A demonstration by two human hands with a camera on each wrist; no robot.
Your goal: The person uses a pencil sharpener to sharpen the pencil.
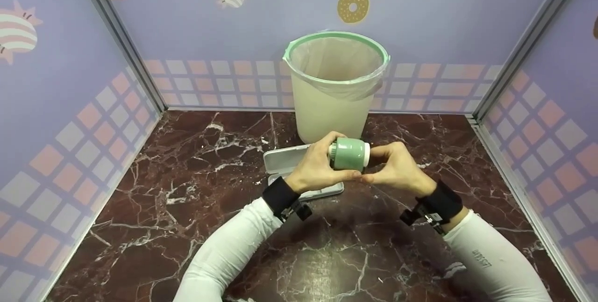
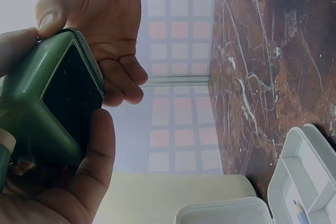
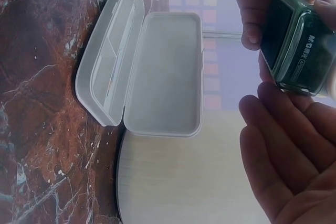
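Both hands hold a green pencil sharpener (image 1: 349, 154) above the table, with a ribbed part at its left end and a white part at its right end. My left hand (image 1: 317, 161) grips its body, fingers behind and thumb along the front lower side. At the white end, my right hand (image 1: 397, 169) pinches with thumb and index finger; its other fingers stand apart from the body in the right wrist view. White lettering shows on the sharpener's dark side (image 3: 303, 51). Below and behind the left hand lies an opened white pencil case (image 3: 165, 74), partly hidden in the head view.
A pale bin (image 1: 331, 110) with a green rim and clear liner stands against the back wall, just behind the case. Inside the case's divided tray (image 2: 302, 174) lies a pencil (image 2: 301, 213). Patterned walls (image 1: 233, 82) enclose the dark red marbled table (image 1: 187, 176).
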